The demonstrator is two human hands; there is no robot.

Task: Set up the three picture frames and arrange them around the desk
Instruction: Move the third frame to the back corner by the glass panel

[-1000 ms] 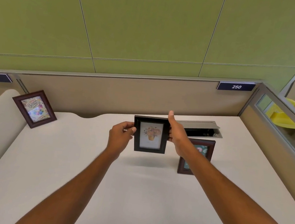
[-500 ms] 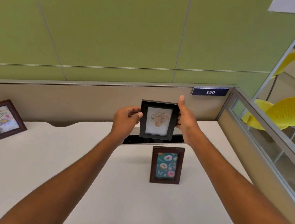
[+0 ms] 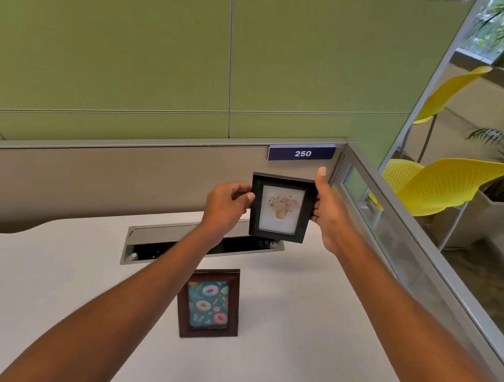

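Observation:
A black frame with a flower picture (image 3: 280,208) hangs in the air above the desk's back right corner. My left hand (image 3: 229,200) grips its left edge and my right hand (image 3: 329,209) grips its right edge, thumb up. A brown frame with a doughnut picture (image 3: 209,303) stands upright on the white desk (image 3: 303,344), below and nearer to me than the black one. The third frame is out of view.
An open cable tray (image 3: 172,244) is sunk into the desk behind the brown frame. A beige partition (image 3: 83,180) with a "250" sign (image 3: 302,153) closes the back; a glass partition (image 3: 413,255) runs along the right. Yellow chairs (image 3: 452,183) stand beyond.
Both hands carried the black frame farther back and to the right, toward the desk corner. The view swung right, so the frame at the far left dropped out of sight.

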